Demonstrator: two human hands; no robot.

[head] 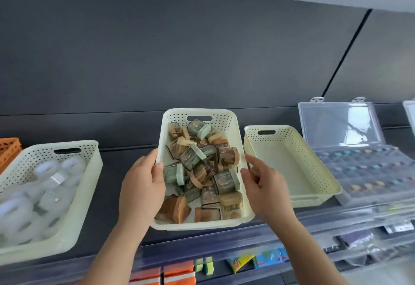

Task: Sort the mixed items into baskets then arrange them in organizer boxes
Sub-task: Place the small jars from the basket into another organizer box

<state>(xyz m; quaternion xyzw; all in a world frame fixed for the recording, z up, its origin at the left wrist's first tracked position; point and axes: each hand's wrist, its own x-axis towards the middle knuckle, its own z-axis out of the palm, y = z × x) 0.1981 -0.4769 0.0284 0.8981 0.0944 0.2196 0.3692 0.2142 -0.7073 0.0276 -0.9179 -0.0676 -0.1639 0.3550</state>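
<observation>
Centre of the frame, the cream basket [226,121] full of small packaged items [202,168] is tipped up on the dark shelf [125,163], far end raised, probably so the load slides together and can be seen from above. The left hand [141,186] is clamped on the basket's left rim, thumb hooked inside, fingers outside, taking the weight. The right hand [267,186] sits at the right rim with fingers loosely curled and part open; whether it actually grips the rim I cannot tell, it looks more like steadying. Counting now: three cream baskets along the shelf, this full one, a left basket [89,172] at lower left holding clear tape rolls [56,179], and an empty basket [292,163] just right of centre. An orange basket [9,148] peeks in at the far left edge. The items are brown, tan and green, well over a dozen, too jumbled for an exact count. At right, one clear organizer box [336,123] stands lid-up, its compartments already stocked with small coloured pieces, so I judge sorting is about done and arranging comes next.
</observation>
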